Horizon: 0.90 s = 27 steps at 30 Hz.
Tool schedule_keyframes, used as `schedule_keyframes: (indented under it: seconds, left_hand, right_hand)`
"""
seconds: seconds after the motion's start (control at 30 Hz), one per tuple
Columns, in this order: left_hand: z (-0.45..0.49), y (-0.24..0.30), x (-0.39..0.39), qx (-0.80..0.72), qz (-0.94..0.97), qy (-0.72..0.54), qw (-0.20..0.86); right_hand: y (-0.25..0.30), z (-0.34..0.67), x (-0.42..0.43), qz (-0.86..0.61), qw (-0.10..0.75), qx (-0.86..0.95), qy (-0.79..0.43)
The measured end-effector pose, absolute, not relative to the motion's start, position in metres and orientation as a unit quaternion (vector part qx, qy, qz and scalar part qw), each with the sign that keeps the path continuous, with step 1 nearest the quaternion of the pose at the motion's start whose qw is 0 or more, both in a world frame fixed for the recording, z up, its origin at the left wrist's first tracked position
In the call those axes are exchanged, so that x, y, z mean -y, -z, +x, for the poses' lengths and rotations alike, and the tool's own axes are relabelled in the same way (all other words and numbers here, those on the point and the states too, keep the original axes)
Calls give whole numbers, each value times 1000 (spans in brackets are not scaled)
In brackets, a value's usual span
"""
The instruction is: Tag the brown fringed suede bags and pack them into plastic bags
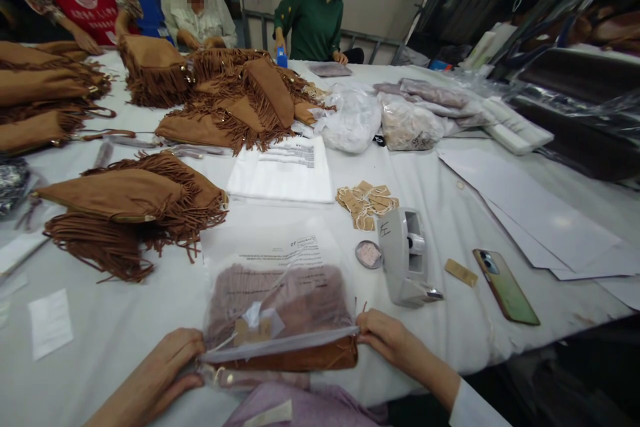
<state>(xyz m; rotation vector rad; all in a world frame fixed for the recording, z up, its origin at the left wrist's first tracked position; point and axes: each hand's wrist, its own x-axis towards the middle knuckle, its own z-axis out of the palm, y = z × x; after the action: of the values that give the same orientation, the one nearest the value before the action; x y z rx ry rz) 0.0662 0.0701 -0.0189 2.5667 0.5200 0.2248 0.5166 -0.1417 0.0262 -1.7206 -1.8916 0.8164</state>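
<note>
A brown fringed bag [300, 355] lies near the table's front edge, mostly inside a clear plastic bag [270, 240] with black print. The brown strip on my side sticks out of the plastic's mouth. At the left end of that mouth, my left hand [173, 363] pinches the plastic edge. My right hand [383, 333] grips the plastic's right corner beside the brown bag's end. Through the plastic a kraft tag [250, 330] and a white slip show. A wrapped strap or handle [240, 377] lies along the front edge, partly covered.
A tape dispenser [407, 257], a small round dish [369, 254], kraft tags [367, 202] and a phone [505, 287] lie to the right. Brown fringed bags [120, 193] lie left and in a pile [240, 103] behind. A stack of plastic bags [283, 173] is ahead. Several people stand or sit across the table.
</note>
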Motion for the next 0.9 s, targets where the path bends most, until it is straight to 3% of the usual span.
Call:
schedule_keyframes:
  seconds: [0.2, 0.43, 0.7, 0.9]
  left_hand:
    - [62, 29, -66, -200, 948, -106, 224]
    - [54, 58, -58, -205, 947, -156, 189]
    - [86, 30, -58, -298, 883, -161, 326]
    - [114, 33, -50, -389, 826, -243, 328]
  right_hand:
    - [-17, 508, 151, -615, 250, 727, -176]
    - [-6, 494, 175, -615, 220, 756, -50]
    - [12, 477, 153, -659, 309, 686, 21]
    - [22, 473, 138, -688, 312, 655, 5]
